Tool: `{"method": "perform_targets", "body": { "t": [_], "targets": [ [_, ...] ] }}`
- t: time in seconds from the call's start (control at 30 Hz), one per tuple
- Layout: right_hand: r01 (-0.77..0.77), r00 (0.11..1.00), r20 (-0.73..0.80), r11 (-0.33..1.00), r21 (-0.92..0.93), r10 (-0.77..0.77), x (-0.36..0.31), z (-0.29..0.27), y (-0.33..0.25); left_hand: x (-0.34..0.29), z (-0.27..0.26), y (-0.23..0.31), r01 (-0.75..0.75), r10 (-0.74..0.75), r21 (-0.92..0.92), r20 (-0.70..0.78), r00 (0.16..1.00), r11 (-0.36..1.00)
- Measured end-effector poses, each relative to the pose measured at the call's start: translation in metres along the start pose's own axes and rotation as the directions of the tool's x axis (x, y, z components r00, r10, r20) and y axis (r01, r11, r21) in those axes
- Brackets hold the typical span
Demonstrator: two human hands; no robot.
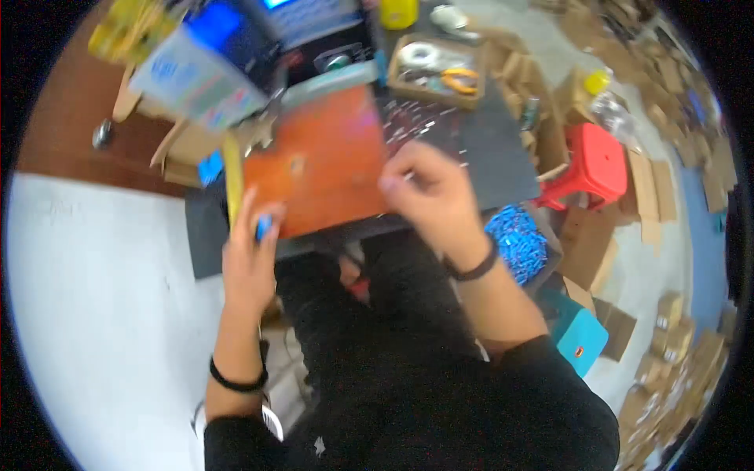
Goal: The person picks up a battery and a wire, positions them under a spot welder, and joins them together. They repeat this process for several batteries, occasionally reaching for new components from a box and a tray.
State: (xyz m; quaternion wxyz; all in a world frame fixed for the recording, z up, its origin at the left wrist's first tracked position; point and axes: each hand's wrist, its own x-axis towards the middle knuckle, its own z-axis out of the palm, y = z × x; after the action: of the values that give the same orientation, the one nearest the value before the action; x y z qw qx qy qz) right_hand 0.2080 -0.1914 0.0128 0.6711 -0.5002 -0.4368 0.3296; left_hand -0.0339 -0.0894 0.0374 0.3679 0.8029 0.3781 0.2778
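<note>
My left hand (250,263) is at the near left corner of an orange board (334,173), with a small blue piece (264,227) between its thumb and fingers. Over the board's right edge, my right hand (434,196) is curled, thumb and forefinger brought together. Whatever that pinch may hold is too blurred to see. Small shiny metallic pieces (424,122) lie scattered on the dark mat (503,169) beyond my right hand. A bin of many small blue pieces (517,245) stands at my right forearm.
A cardboard tray (436,69) holds a tape roll and orange-handled pliers. Behind the board are a device (334,59) and a white-blue carton (196,78). To the right stand a red stool (597,165), a teal container (577,334) and cardboard on the floor.
</note>
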Motion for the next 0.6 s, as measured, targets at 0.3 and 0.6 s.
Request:
{"method": "perform_targets", "body": {
  "t": [0.3,0.6],
  "targets": [
    [0.008,1.0,-0.017,0.985,-0.175,-0.011,0.029,0.037,0.025,0.043,-0.018,-0.042,-0.116,0.152,0.215,-0.156,0.976,0.97],
    [0.099,0.976,-0.147,0.933,-0.345,-0.158,0.031,0.048,0.028,0.053,-0.017,-0.041,-0.032,0.032,0.063,-0.002,0.999,0.997]
  ]
}}
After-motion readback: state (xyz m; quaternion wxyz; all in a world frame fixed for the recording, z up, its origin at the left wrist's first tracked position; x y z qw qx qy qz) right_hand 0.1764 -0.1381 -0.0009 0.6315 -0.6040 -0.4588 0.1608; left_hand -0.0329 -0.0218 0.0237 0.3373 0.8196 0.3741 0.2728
